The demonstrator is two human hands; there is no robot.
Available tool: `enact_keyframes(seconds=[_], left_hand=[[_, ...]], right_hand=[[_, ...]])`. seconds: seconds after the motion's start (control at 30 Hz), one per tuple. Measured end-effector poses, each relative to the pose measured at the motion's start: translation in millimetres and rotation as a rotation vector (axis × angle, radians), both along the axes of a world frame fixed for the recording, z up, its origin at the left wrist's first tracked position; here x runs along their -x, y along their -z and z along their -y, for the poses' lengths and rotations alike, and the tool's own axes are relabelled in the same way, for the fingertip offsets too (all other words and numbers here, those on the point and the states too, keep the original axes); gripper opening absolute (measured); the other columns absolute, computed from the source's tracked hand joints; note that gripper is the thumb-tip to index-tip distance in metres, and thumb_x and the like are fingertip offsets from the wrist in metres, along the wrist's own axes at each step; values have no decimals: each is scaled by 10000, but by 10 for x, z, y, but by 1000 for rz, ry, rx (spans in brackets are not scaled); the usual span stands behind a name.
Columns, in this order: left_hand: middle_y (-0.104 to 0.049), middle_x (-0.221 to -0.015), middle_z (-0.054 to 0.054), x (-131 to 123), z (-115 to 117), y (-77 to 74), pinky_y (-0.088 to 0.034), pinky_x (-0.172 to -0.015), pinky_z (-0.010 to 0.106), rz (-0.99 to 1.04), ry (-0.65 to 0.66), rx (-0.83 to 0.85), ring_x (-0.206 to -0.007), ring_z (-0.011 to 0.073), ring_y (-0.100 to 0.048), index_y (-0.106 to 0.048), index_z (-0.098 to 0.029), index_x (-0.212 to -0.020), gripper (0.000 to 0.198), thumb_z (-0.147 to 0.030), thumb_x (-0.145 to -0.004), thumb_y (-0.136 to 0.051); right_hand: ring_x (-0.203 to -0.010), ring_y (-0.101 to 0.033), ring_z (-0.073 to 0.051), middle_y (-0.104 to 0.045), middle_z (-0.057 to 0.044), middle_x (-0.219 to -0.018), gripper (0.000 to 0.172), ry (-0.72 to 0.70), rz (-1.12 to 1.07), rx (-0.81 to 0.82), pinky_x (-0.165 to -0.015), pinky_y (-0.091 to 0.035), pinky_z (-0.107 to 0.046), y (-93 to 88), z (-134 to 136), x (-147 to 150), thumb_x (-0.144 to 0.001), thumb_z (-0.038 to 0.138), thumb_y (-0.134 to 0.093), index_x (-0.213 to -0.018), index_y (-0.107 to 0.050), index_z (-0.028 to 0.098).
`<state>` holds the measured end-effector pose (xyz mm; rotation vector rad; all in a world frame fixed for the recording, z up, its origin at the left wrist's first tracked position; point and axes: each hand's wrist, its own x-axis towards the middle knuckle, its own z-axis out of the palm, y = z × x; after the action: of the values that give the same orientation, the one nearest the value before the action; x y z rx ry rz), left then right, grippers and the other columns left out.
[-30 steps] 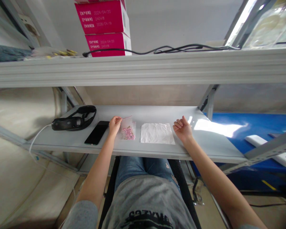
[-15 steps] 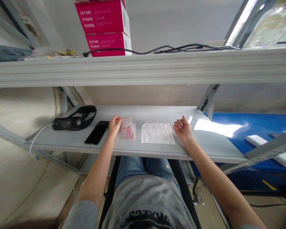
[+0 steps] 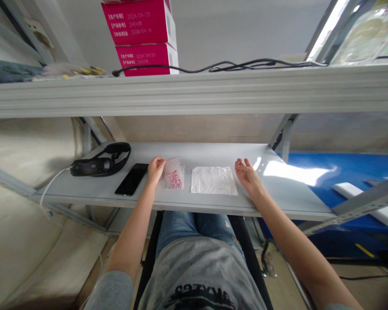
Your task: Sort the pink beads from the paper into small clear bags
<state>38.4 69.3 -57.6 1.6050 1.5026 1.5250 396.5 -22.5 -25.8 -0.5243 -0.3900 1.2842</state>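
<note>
My left hand (image 3: 155,168) pinches the upper left edge of a small clear zip bag (image 3: 173,174). Pink beads (image 3: 174,181) lie in the lower part of the bag, which rests on the grey shelf table. To the right of the bag a creased white tissue (image 3: 214,181) is spread flat. Just beyond the tissue's right edge is my right hand (image 3: 248,175), palm turned up, its fingers partly uncurled and apart. I see nothing in that hand, and it is not touching the tissue.
A black phone (image 3: 131,179) lies left of my left hand. Behind it sits a black head-strap device (image 3: 100,163) with a white cable. An upper shelf (image 3: 194,97) crosses ahead, bearing pink boxes (image 3: 142,23) and a black cable (image 3: 220,66). A metal post (image 3: 368,200) stands at right.
My right hand has opened from a loose curl, its fingers spreading apart. My left hand and the bag of beads stay where they were.
</note>
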Motion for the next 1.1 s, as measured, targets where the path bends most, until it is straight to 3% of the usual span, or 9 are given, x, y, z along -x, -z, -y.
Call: enact_keyframes(seconds=[0.2, 0.47, 0.93, 1.1], left_hand=[[-612, -710, 22, 2, 4, -6, -451, -626, 263, 0, 1, 0, -690, 172, -584, -581, -191, -761, 176, -349, -685, -575], [-617, -715, 28, -1, -6, -2, -455, -624, 263, -2, -3, 2, -685, 170, -584, -581, -189, -759, 171, -343, -684, -574], [-620, -724, 24, -9, 20, -26, -444, -666, 273, -85, -58, -13, -681, 167, -583, -581, -190, -746, 155, -335, -692, -571], [-624, -735, 19, -21, 42, -41, -441, -655, 271, -147, -69, -5, -654, 161, -582, -575, -192, -758, 157, -327, -680, -592]], right_hand=[[-653, -584, -38, -537, 36, -756, 415, 7, -19, 14, -568, -521, -99, -11, 3, -6, -565, -142, -557, -763, -462, 210], [-598, -564, -49, -524, 32, -689, 183, -38, -108, 2, -574, -553, -136, -30, -24, -22, -772, 160, -639, -772, -462, 206], [-543, -540, -42, -505, 63, -596, 196, -21, -113, -36, -529, -511, -140, -71, 15, -4, -740, 197, -672, -717, -477, 202], [-499, -482, -41, -447, 76, -551, 244, -84, -69, -51, -467, -456, -138, -76, 25, -4, -731, 273, -681, -683, -450, 210]])
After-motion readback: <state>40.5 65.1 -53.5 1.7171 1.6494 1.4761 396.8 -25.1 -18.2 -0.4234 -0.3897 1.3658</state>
